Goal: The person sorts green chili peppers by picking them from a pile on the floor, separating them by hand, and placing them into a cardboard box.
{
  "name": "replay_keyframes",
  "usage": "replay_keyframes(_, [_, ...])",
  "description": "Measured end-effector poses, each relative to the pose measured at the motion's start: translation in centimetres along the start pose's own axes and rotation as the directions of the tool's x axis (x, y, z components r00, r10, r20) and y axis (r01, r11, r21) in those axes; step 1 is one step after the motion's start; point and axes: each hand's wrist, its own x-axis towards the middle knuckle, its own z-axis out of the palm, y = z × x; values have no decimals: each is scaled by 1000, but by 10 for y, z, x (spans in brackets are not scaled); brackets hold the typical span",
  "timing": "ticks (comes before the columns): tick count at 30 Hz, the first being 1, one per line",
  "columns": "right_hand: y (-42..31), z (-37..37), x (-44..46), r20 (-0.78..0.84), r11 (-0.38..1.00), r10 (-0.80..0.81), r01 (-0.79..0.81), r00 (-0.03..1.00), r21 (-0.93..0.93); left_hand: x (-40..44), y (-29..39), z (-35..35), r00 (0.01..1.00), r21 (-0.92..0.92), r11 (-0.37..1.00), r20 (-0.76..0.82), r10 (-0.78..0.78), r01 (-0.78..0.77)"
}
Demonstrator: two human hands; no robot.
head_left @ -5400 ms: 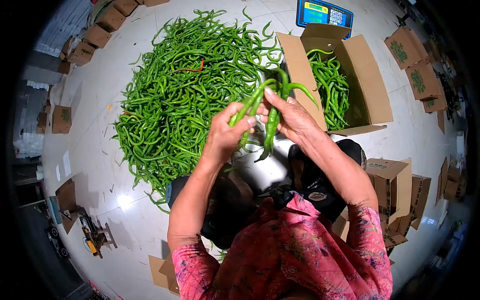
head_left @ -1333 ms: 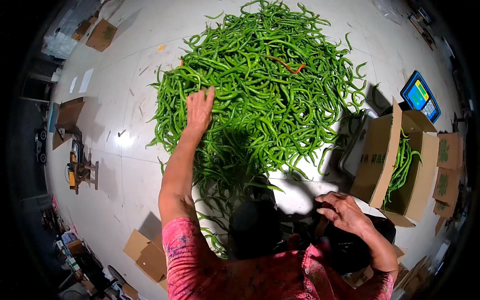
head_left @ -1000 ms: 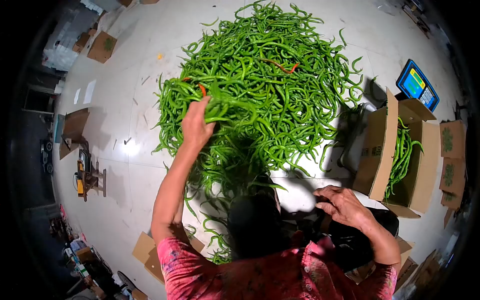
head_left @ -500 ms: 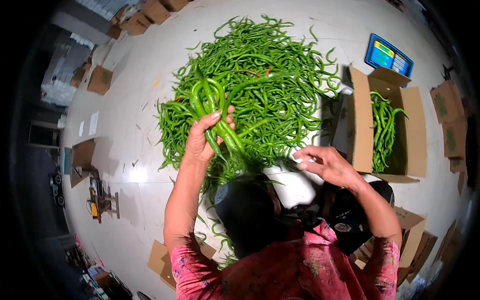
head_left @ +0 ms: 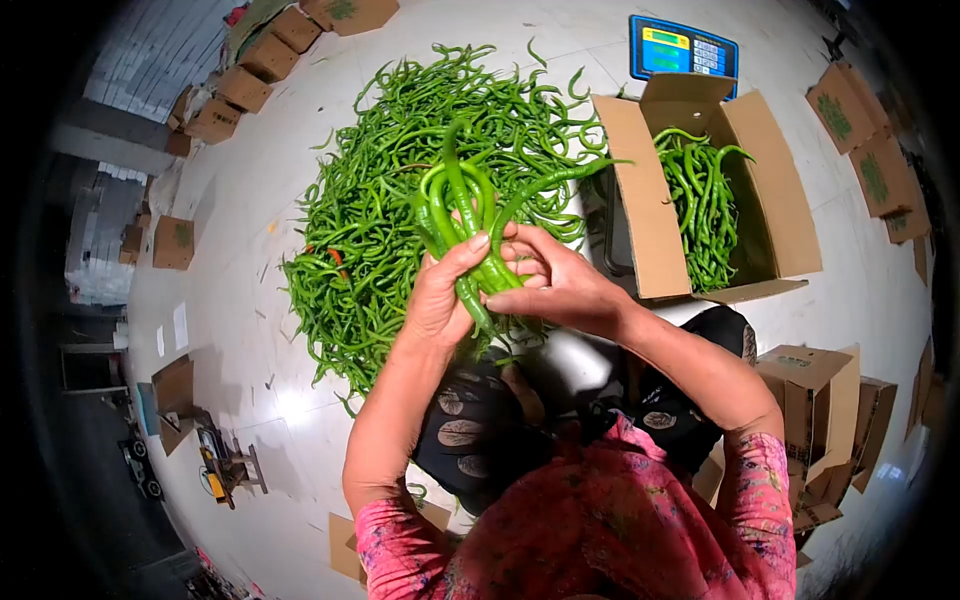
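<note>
A bunch of long green chili peppers (head_left: 458, 190) is clasped in front of me, tips and stems pointing different ways. My left hand (head_left: 442, 295) is closed round the bunch, its thumb lying across the peppers. From the other side my right hand (head_left: 575, 290) closes on the bunch's lower part, thumb and fingers against it. One long curved pepper (head_left: 550, 180) sticks out to the right towards the box. Behind the hands a big heap of green chili peppers (head_left: 370, 200) spreads over the floor, with a few red ones among them.
At right an open cardboard box (head_left: 640, 200) holds more green chili peppers, with a blue scale display (head_left: 684, 52) behind it. Folded cartons (head_left: 815, 400) stand at lower right. Several closed boxes (head_left: 268, 58) line the back left. A small stool (head_left: 232, 462) stands at left.
My right hand has come in leftward and now grips the bunch along with my left hand. The view has turned right, so heap and box sit further left.
</note>
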Motion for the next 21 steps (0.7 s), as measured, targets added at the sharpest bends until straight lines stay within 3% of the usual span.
replay_keyframes(4, [8,-15,4,-152,997,-63,54,986,-60,10,-21,9,999,2,1000,-25,29,-29])
replay_keyframes(8, [18,-23,1,-191,996,-81,85,978,12,19,-36,2,1000,36,999,-20,-6,7])
replay_keyframes(11, [25,-25,4,-297,992,-1,38,955,119,18,-40,3,1000,45,999,-16,4,-3])
replay_keyframes(12, [24,-25,7,-330,997,-54,67,942,27,17,-40,4,1000,51,999,-17,9,-8])
replay_keyframes(15, [12,-28,6,-333,944,-46,-67,942,-322,15,-40,11,1000,7,1000,-21,-1,1])
replay_keyframes(19, [8,-23,13,-334,984,63,-3,940,178,14,-34,4,1000,9,1000,18,-15,14])
replay_keyframes(20, [0,-25,12,-351,982,149,-98,924,159,14,-31,5,998,-48,999,58,20,-18])
replay_keyframes(21, [3,-34,17,-248,977,102,-49,963,209,13,-27,10,992,-109,994,126,26,-12])
